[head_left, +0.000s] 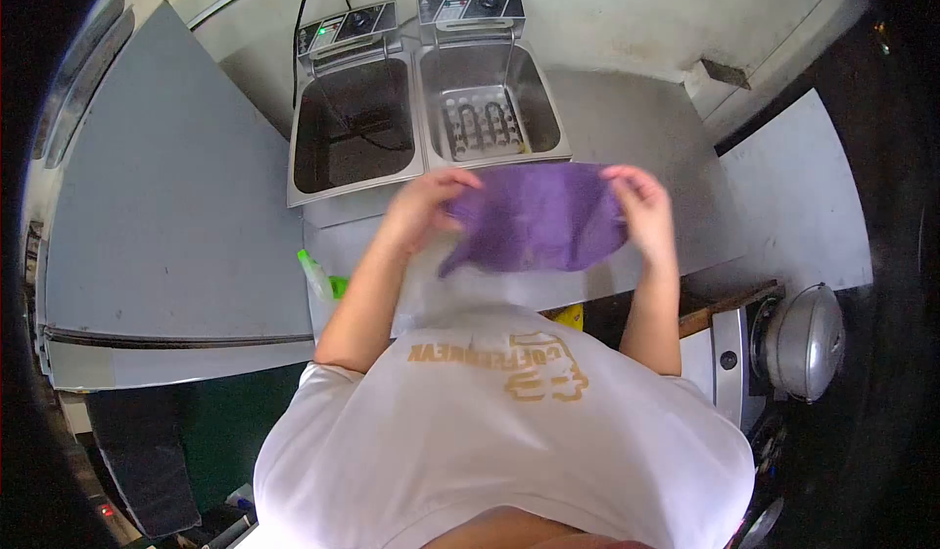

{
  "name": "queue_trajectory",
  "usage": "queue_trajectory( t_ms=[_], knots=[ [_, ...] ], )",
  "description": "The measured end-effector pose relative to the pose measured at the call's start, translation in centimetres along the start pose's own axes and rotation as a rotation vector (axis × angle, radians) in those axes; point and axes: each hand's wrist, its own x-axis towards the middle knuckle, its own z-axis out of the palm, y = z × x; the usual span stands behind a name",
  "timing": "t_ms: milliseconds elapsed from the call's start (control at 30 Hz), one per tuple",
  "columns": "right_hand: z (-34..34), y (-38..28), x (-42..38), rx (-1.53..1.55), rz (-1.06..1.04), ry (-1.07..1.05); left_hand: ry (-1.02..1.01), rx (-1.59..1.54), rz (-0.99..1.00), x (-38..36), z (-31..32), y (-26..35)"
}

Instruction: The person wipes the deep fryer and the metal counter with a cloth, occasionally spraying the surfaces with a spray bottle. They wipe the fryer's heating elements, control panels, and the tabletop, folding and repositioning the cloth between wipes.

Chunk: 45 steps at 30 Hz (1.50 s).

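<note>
A purple cloth [539, 218] is stretched out between my two hands, above the counter and in front of the fryer. My left hand [428, 211] pinches its upper left corner. At the opposite corner, my right hand [641, 214] grips the cloth between thumb and fingers. One loose corner hangs down at the lower left. Just beyond the cloth stands a double electric deep fryer with a dark left tank [357, 128] and a right tank [548, 108] where a heating coil [482, 123] shows. A green light glows on the left control box [345, 32].
A spray bottle [318, 277] with green parts is left of my left arm. A large grey refrigerator [166, 206] borders the left side. The steel counter [636, 123] extends right of the fryer. A metal pot [808, 343] sits at the lower right. Black cables run up the wall.
</note>
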Motion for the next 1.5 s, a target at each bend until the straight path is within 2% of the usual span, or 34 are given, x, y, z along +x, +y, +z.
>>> queue_trajectory(
  t_ms=[33, 67, 100, 167, 333, 400, 433, 500, 533, 600, 633, 667, 700, 733, 767, 800, 833, 867, 933, 967, 1033, 1067, 1100, 1133, 1167, 1233, 1267, 1300, 1333, 1367, 1400, 1433, 1467, 1500],
  knots=[
    [2.0, -1.4, -1.3, 0.050, 0.005, -0.122, -0.068, -0.034, -0.010, 0.2, 1.9, -1.1],
    [3.9, -1.5, -2.3, -0.018, -0.100, -0.208, -0.169, -0.063, -0.081, 0.1, 3.6, -1.7],
    [5.5, -1.7, -3.2, -0.087, -0.206, -0.293, -0.169, -0.066, -0.087, 0.0, 4.9, -2.3],
    [7.9, -2.9, -4.4, -0.476, -0.495, -0.176, -0.192, 0.021, -0.127, -0.1, 6.5, -3.1],
    [7.8, -1.8, -4.5, -0.568, -0.466, -0.149, -0.294, 0.171, 0.037, -1.2, 6.5, -2.3],
    [6.4, -2.8, -4.6, -0.368, -0.540, -0.281, -0.183, 0.805, 0.121, -2.2, 6.0, -2.8],
    [5.7, -3.0, -4.4, -0.369, -0.540, -0.280, -0.184, 0.805, 0.122, -2.6, 5.7, -3.2],
    [4.1, -3.2, -4.1, -0.266, -0.596, -0.321, -0.030, 1.599, 0.012, -2.9, 5.2, -3.7],
    [3.3, -3.4, -4.1, -0.263, -0.513, -0.295, -0.036, 1.601, 0.020, -3.0, 4.9, -3.2],
    [1.8, -2.7, -3.3, -0.276, -0.521, -0.204, 0.044, 1.674, 0.164, -3.6, 4.4, -1.6],
    [1.2, -2.2, -3.0, -0.284, -0.535, -0.124, 0.037, 1.671, 0.159, -3.7, 4.4, -1.0],
    [0.5, -1.9, -2.8, -0.284, -0.528, -0.130, 0.115, 1.634, 0.369, -3.7, 4.4, -0.3],
    [-0.1, -1.5, -2.6, -0.299, -0.559, -0.032, 0.197, 1.585, 0.573, -3.7, 4.2, 0.3],
    [-0.3, -1.1, -2.7, -0.311, -0.584, 0.065, 0.196, 1.582, 0.554, -3.5, 4.0, 0.9],
    [-0.2, -0.6, -3.2, -0.303, -0.567, 0.053, 0.104, 1.563, 0.736, -3.5, 3.6, 1.3],
    [0.0, -0.1, -3.7, -0.113, -0.468, 0.092, 0.010, 1.534, 0.918, -3.5, 3.4, 1.2],
    [0.1, 0.3, -4.1, 0.074, -0.370, 0.135, 0.007, 1.535, 0.902, -3.5, 3.0, 0.3],
    [-0.1, 1.4, -4.4, 0.079, -0.358, 0.132, -0.066, 1.502, 0.851, -3.2, 2.4, -1.5],
    [-0.3, 5.0, -5.7, -0.089, -0.115, -0.074, -0.127, 1.483, 0.825, -2.7, 0.9, -6.2],
    [0.0, 6.9, -6.5, -0.167, -0.146, -0.138, -0.138, 1.477, 0.808, -2.8, 0.3, -8.6],
    [0.7, 11.7, -8.4, -0.271, -0.005, -0.260, -0.236, 1.379, 0.615, -3.3, -0.6, -12.7],
    [1.3, 14.1, -9.1, -0.257, 0.095, -0.294, -0.245, 1.376, 0.605, -3.5, -1.2, -14.4],
    [1.9, 16.2, -9.9, -0.244, 0.193, -0.329, -0.223, 1.280, 0.418, -3.8, -1.8, -16.0],
    [2.9, 17.2, -10.4, -0.183, 0.158, -0.295, -0.197, 1.180, 0.236, -4.0, -1.9, -16.3],
    [3.2, 18.1, -10.2, -0.180, 0.163, -0.299, -0.197, 1.179, 0.229, -4.0, -2.0, -16.5],
    [3.9, 18.3, -8.6, -0.161, 0.273, -0.280, -0.028, 0.914, 0.039, -3.8, -1.7, -15.8],
    [4.3, 20.0, -7.4, -0.109, 0.108, -0.189, -0.031, 0.912, 0.034, -3.1, -2.1, -16.5],
    [4.6, 19.9, -6.0, -0.110, 0.110, -0.189, 0.140, 0.821, 0.102, -1.8, -2.7, -17.7],
    [5.4, 19.3, -4.7, -0.142, 0.167, -0.069, 0.309, 0.724, 0.169, -0.9, -2.8, -18.0],
    [6.1, 18.8, -3.9, -0.173, 0.222, 0.051, 0.308, 0.722, 0.171, -0.2, -3.0, -18.2],
    [6.6, 19.4, -3.6, -0.173, 0.220, 0.052, 0.378, 0.917, 0.317, 0.5, -2.7, -18.0],
    [7.3, 20.1, -3.4, -0.432, 0.191, 0.061, 0.447, 1.109, 0.466, 0.9, -2.4, -17.8],
    [7.7, 20.9, -3.1, -0.691, 0.157, 0.069, 0.452, 1.109, 0.471, 1.1, -1.9, -17.7],
    [7.9, 20.7, -3.0, -0.692, 0.153, 0.067, 0.308, 1.234, 0.482, 1.0, -1.3, -17.7]
  ],
)
